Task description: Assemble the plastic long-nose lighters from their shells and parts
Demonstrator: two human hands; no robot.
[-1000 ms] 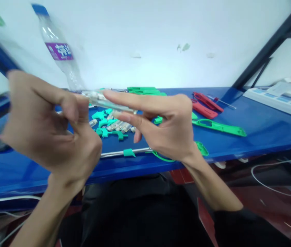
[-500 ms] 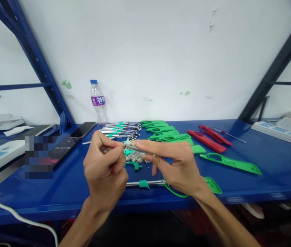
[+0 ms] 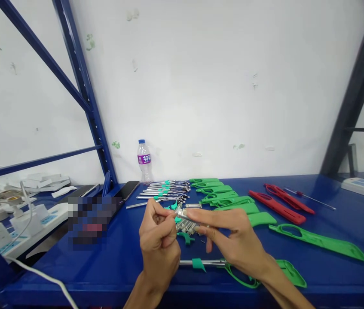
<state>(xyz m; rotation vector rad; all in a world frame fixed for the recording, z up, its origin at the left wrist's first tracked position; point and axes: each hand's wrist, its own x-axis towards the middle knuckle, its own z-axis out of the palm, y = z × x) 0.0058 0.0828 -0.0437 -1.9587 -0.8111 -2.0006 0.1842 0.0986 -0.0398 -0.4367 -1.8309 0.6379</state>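
Observation:
My left hand (image 3: 160, 244) is closed in a pinch at the near end of a small silvery metal part (image 3: 181, 213). My right hand (image 3: 235, 236) grips the same part between thumb and fingers from the other side. The fingers hide much of it. Behind and below lies a pile of small metal pieces (image 3: 185, 227) with a teal plastic trigger (image 3: 186, 238) in front. Under the hands, a metal tube with a teal tab (image 3: 197, 263) runs into a green lighter-like handle shell (image 3: 293, 273), partly covered by my right hand.
Metal tubes with wires (image 3: 165, 189) lie in a row at the back, beside several green handle shells (image 3: 214, 189). To the right are red shells (image 3: 276, 207), a long green shell (image 3: 320, 242) and a screwdriver (image 3: 309, 198). A bottle (image 3: 145, 163) and phone (image 3: 129, 189) stand back left.
The camera view has tilted up and turned left, so the bench sits lower and further right in the picture. Both hands keep hold of the small metal part, with little change in grip.

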